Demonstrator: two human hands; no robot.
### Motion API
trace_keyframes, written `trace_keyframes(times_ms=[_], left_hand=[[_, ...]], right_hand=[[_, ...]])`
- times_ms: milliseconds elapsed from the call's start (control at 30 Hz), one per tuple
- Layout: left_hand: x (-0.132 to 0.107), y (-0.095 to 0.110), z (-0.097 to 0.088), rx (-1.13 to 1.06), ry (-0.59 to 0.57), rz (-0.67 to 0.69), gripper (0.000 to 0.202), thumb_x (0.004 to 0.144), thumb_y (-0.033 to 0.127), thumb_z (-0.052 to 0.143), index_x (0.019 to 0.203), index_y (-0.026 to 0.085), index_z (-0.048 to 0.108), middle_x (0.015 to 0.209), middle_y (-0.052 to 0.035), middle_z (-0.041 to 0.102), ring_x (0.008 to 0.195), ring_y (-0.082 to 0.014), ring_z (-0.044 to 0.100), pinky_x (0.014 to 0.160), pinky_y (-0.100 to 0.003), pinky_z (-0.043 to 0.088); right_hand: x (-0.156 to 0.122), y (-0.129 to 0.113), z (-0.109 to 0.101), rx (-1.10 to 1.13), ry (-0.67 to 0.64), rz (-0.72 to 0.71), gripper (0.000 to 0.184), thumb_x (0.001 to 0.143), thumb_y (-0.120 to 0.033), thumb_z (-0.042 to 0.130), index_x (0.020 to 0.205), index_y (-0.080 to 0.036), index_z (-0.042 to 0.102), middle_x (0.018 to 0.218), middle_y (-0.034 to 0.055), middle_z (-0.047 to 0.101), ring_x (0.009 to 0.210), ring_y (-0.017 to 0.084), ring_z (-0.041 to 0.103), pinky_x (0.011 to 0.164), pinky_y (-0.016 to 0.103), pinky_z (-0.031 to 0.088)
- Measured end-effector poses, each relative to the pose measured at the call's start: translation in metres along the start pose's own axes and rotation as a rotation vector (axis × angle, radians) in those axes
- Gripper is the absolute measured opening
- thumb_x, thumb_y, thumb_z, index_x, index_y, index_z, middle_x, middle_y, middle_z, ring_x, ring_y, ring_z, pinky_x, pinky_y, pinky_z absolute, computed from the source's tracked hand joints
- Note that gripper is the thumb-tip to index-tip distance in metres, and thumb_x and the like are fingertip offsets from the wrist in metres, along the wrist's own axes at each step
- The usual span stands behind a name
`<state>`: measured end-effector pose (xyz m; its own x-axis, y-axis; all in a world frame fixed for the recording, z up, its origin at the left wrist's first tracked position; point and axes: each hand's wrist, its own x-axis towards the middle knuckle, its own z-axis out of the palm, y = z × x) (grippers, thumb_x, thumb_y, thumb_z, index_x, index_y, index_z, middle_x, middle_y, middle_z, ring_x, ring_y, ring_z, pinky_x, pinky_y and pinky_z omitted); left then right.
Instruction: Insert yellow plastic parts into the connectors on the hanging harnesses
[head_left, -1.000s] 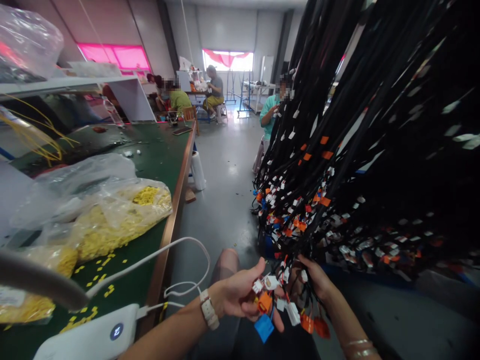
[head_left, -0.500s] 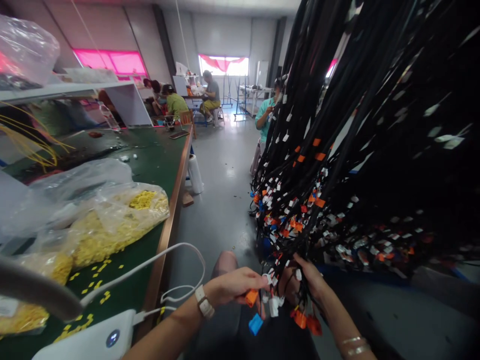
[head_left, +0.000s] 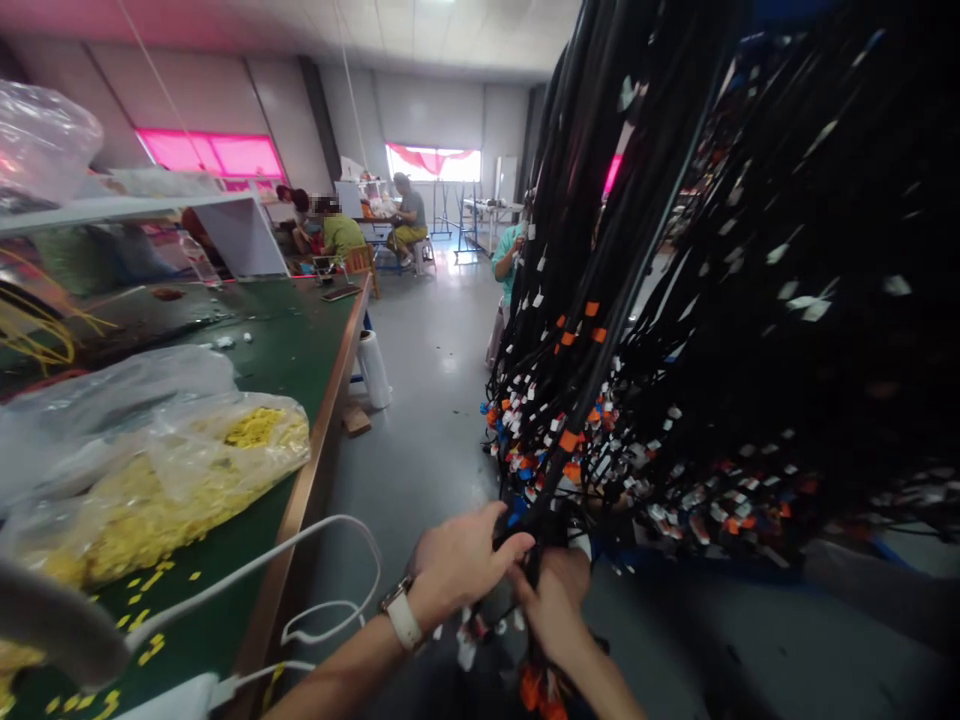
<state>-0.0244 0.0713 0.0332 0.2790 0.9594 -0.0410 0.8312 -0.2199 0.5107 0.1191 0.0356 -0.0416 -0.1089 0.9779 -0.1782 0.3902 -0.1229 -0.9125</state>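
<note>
A thick black wire harness [head_left: 581, 400] hangs down towards me, marked with an orange tag. My left hand [head_left: 461, 560], with a white-strapped watch on the wrist, reaches round the harness from the left, thumb over the front. Just below and to the right, my right hand [head_left: 559, 605] is closed on the same bundle. Beneath both hands dangle the harness's loose ends, with white connectors [head_left: 469, 640] and orange connectors [head_left: 540, 690], partly blurred. Some of the fingers are hidden behind the wires.
Many more black harnesses [head_left: 750, 300] with connectors hang at the right. On the left, a green workbench [head_left: 300, 340] carries a plastic bag of yellow pieces [head_left: 180, 490], a white cable [head_left: 247, 570] and a power bank [head_left: 176, 700]. Several people sit farther back; a plastic roll [head_left: 375, 370] stands beside the bench.
My left hand has left the connectors and moved up onto the harness. My right hand has shifted left and lower, now close beside it. The view has turned slightly right.
</note>
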Motion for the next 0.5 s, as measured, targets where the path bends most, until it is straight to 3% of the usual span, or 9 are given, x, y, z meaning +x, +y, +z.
trace_keyframes(times_ms=[100,200,267,333,433,500], left_hand=[[0.026,0.028,-0.008,0.066,0.076,0.064,0.058,0.079,0.067,0.034,0.102,0.020,0.061,0.091,-0.0104,0.067,0.085,-0.0262,0.061,0.071,-0.031,0.040],[0.054,0.039,-0.013,0.150,0.126,0.056,0.043,0.088,0.050,0.032,0.089,0.019,0.062,0.089,-0.0100,0.066,0.084,-0.0235,0.061,0.070,-0.030,0.039],[0.070,0.033,-0.015,0.198,0.139,0.018,0.040,0.089,0.044,0.031,0.087,0.019,0.063,0.089,-0.0095,0.066,0.083,-0.0216,0.061,0.069,-0.029,0.039],[0.084,0.020,-0.017,0.234,0.159,-0.048,0.042,0.090,0.045,0.030,0.088,0.019,0.063,0.088,-0.0088,0.065,0.083,-0.0205,0.061,0.068,-0.027,0.039],[0.105,-0.001,-0.018,0.256,0.193,-0.137,0.047,0.090,0.049,0.027,0.092,0.019,0.062,0.090,-0.0090,0.064,0.084,-0.0200,0.061,0.068,-0.026,0.039],[0.121,-0.008,-0.017,0.252,0.195,-0.153,0.047,0.089,0.051,0.029,0.093,0.018,0.062,0.091,-0.0097,0.063,0.084,-0.0202,0.061,0.068,-0.026,0.040]], right_hand=[[-0.001,-0.015,0.019,-0.010,-0.052,-0.070,0.036,0.083,-0.044,0.044,0.098,-0.019,0.065,0.099,0.0136,0.069,0.093,0.030,0.062,0.080,0.037,0.045],[0.004,-0.019,0.010,-0.083,-0.133,-0.115,0.035,0.082,-0.044,0.048,0.101,-0.021,0.065,0.097,0.0094,0.071,0.090,0.028,0.064,0.080,0.036,0.046],[0.012,-0.016,-0.015,-0.152,-0.181,-0.138,0.034,0.077,-0.044,0.055,0.102,-0.024,0.066,0.098,0.0061,0.071,0.091,0.027,0.064,0.080,0.034,0.046],[0.027,-0.014,-0.052,-0.156,-0.096,-0.141,0.038,0.073,-0.045,0.059,0.102,-0.022,0.067,0.103,0.0071,0.070,0.093,0.027,0.063,0.080,0.034,0.046],[0.062,-0.019,-0.117,-0.116,0.184,-0.183,0.036,0.073,-0.048,0.059,0.091,-0.020,0.069,0.088,0.0074,0.072,0.079,0.026,0.065,0.075,0.036,0.048],[0.090,-0.031,-0.156,-0.115,0.330,-0.205,0.036,0.077,-0.050,0.054,0.092,-0.021,0.068,0.088,0.0077,0.071,0.082,0.025,0.064,0.080,0.037,0.045]])
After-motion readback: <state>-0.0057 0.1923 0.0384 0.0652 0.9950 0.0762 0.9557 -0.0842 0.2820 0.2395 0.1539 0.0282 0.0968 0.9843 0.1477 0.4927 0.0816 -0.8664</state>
